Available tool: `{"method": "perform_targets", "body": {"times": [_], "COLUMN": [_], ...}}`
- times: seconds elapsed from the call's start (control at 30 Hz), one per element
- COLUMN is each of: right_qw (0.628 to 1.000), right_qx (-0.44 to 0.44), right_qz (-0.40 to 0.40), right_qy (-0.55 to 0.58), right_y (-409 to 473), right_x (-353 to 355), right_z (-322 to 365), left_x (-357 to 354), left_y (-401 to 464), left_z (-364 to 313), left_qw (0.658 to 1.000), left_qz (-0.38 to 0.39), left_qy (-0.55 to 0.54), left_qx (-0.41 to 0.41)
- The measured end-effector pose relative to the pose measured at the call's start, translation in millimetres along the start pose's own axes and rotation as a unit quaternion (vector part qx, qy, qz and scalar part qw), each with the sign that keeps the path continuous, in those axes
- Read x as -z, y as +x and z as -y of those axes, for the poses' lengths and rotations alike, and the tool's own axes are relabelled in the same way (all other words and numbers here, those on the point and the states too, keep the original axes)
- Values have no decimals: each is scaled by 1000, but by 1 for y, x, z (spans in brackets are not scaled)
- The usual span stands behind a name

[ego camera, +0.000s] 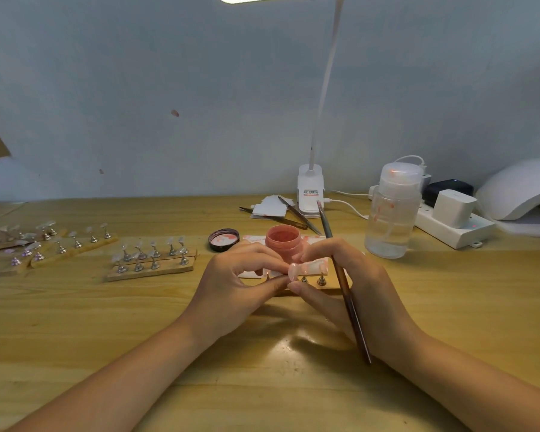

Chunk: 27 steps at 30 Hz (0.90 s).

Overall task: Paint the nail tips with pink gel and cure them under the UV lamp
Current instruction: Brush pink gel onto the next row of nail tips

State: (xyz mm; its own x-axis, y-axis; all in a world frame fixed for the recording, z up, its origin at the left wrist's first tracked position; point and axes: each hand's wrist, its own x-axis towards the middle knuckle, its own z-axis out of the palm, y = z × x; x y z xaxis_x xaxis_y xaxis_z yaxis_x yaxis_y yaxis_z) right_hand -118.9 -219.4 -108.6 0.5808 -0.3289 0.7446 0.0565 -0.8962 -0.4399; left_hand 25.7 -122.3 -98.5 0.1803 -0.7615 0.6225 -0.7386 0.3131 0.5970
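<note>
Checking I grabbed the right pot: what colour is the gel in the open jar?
Coral pink, seen in the head view, in the small open round jar behind the hands.

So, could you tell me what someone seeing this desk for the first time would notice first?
Most likely the two hands at the centre of the wooden table: the left hand and right hand meet on a pale pink nail tip, and the right also holds a long brush. Just behind stands an open jar of pink gel, and the white UV lamp sits far right.
</note>
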Motion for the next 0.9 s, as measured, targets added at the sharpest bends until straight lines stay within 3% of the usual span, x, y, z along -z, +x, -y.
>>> {"method": "perform_targets", "body": {"times": [0.6, 0.77, 0.9], "right_qw": [999, 998, 998], "right_qx": [10, -12, -41], "right_qz": [-48, -62, -22], "right_qy": [11, -12, -33], "right_y": [2, 6, 7], "right_x": [5, 20, 31], "right_z": [2, -6, -19], "left_x": [0, 8, 16], "left_y": [0, 1, 2], "left_z": [-6, -4, 0], "left_qw": [1000, 997, 994], "left_qz": [-9, -62, -62], "left_qy": [8, 32, 39], "left_qx": [-7, 33, 78]}}
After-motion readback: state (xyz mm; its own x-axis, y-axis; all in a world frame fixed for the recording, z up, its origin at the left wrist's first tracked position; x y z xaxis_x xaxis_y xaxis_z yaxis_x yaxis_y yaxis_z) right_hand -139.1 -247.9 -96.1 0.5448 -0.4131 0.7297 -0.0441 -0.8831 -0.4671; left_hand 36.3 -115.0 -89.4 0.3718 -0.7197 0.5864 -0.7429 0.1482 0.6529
